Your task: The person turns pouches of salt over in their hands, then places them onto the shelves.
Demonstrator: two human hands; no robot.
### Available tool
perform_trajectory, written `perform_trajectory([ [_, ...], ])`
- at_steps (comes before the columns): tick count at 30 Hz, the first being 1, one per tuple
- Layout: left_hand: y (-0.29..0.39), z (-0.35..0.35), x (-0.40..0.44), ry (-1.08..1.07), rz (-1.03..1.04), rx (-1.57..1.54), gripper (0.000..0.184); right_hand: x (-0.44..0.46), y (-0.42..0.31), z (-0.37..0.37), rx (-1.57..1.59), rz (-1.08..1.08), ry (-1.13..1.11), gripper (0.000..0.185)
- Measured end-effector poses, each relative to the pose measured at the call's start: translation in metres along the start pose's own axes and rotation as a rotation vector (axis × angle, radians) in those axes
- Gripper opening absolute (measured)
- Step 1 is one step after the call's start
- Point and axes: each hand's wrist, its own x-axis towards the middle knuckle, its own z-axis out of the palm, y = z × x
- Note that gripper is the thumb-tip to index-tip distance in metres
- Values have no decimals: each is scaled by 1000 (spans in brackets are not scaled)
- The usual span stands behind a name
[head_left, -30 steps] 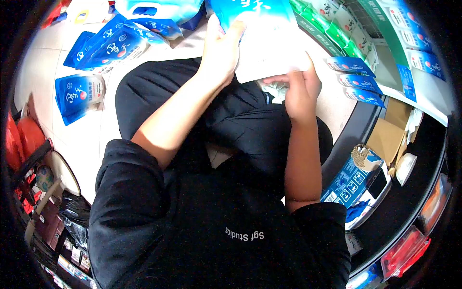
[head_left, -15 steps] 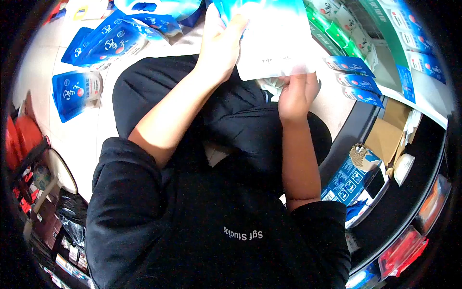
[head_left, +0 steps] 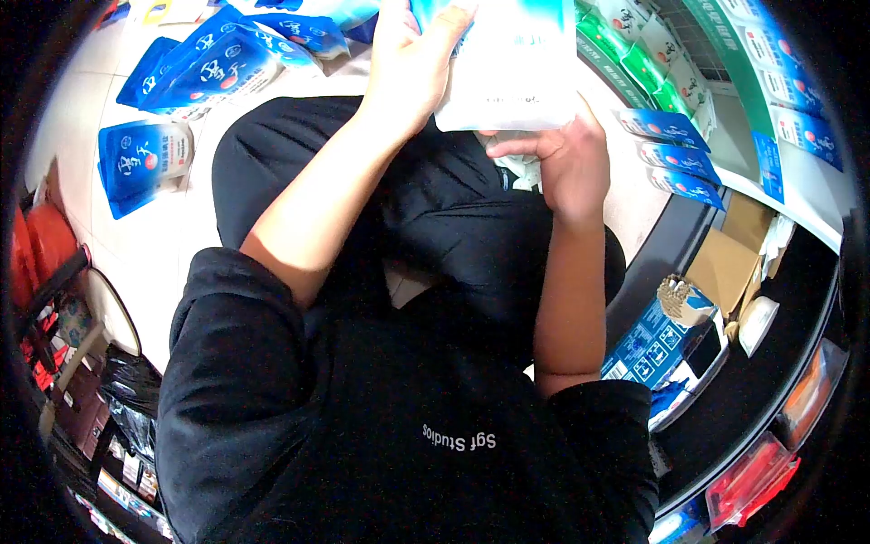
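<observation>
The blue-and-white bag [head_left: 512,82] was held up near the crossed legs [head_left: 480,236], one side clamped in the left hand [head_left: 412,77], bottom corner met by the loosely spread right hand [head_left: 569,161], probably just so it'd be kept steady.

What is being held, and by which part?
A blue-and-white pouch: left hand grips its left edge; right hand at its lower right corner, grip unclear.

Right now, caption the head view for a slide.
Left hand gripping a blue-and-white pouch, right hand at its lower corner.
</observation>
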Motion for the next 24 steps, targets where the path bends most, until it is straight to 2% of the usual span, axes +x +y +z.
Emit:
perform_trajectory([
  [2, -7, -2, 1, -23, 36, -11, 34, 2, -3, 0, 161, 244, 120, 35],
  [3, -8, -3, 1, -46, 72, -20, 34, 2, -2, 1, 161, 244, 120, 35],
  [5, -9, -3, 0, -70, 46, -37, 34, 1, 0, 5, -137, 226, 112, 34],
  [10, -11, -9, 3, -56, -55, -185, 28, -1, -2, 4, -178, 211, 97, 34],
  [12, -15, -15, 5, -47, -162, -186, 26, -1, -3, 4, -210, 215, 100, 34],
  [18, -7, -12, 2, -39, -263, -287, 28, 0, -1, 1, -201, 209, 101, 33],
  [24, -8, -11, 4, -8, -260, -328, 32, 0, 0, 1, -220, 219, 122, 30],
])
